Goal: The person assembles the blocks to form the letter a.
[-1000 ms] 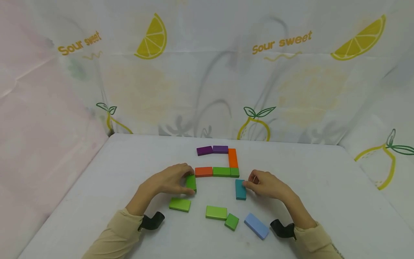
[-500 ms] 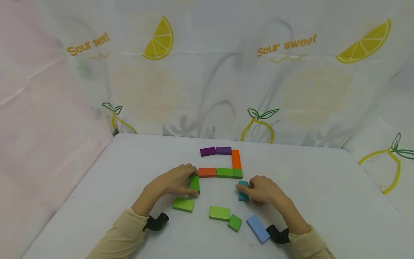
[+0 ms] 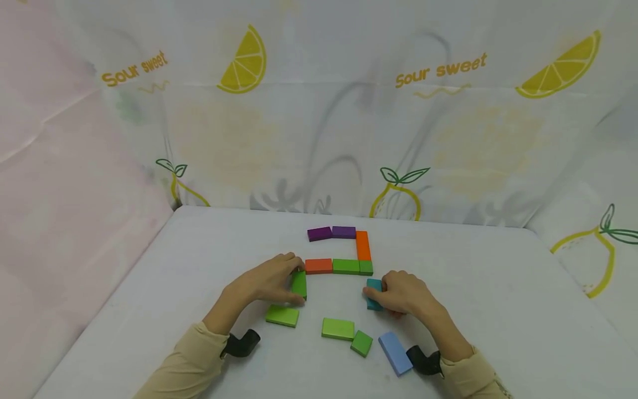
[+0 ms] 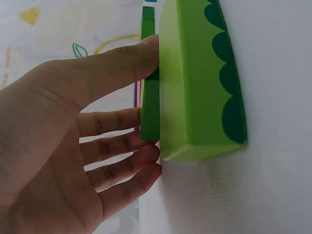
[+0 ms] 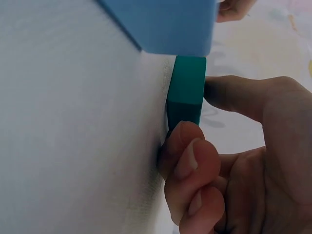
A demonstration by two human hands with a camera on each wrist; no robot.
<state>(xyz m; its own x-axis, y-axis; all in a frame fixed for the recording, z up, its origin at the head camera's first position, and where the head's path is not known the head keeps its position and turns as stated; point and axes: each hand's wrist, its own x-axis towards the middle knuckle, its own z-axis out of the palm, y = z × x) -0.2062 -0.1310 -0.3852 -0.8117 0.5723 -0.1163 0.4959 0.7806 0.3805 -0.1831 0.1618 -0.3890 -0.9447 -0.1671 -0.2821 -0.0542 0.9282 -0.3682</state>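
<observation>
Compared with a second ago, the right hand (image 3: 406,293) has shifted over the smooth teal rectangular block (image 3: 375,284) just right of the frame's lower centre; its thumb now crosses the face, pinching the block against curled fingers. Left of centre, the left hand (image 3: 269,280) appears to grip a smooth green rectangular block (image 3: 299,285), its far fingertips partly hidden. Both blocks lie on the white tabletop (image 3: 473,266).

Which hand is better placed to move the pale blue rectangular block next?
Probably the right hand: it is nearer that pale blue block, though it holds a teal rectangular block. The left hand is farther, holding a green rectangular block.
</observation>
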